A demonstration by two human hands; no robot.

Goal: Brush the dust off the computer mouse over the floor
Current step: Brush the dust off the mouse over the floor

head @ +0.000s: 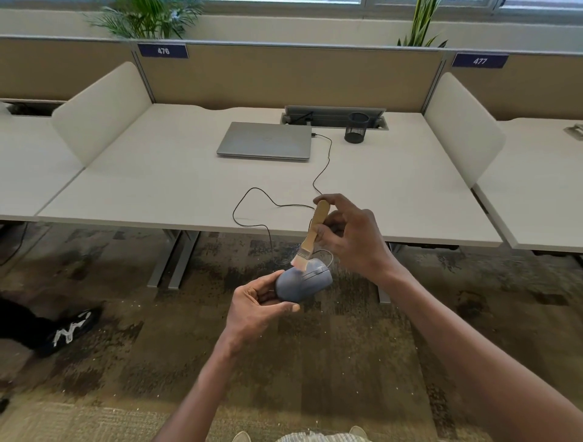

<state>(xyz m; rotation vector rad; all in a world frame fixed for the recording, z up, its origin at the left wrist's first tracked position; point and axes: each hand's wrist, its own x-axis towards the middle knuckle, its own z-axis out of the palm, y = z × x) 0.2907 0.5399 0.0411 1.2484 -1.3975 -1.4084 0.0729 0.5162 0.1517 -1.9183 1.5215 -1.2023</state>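
The left hand's fingers [268, 284] wrap the rear of the computer mouse [304, 280], holding it over the carpeted floor [315, 362], in front of the worktop [176, 189]. The right hand [350, 239] pinches the brush [310, 239], bristles touching the shell. The mouse looks light, rigid and smooth; gripping its sides seems safest, leaving its cable [252, 202] slack.

bright, even daylight | windows [284, 2] behind | soft shadows | wide-angle edge bending
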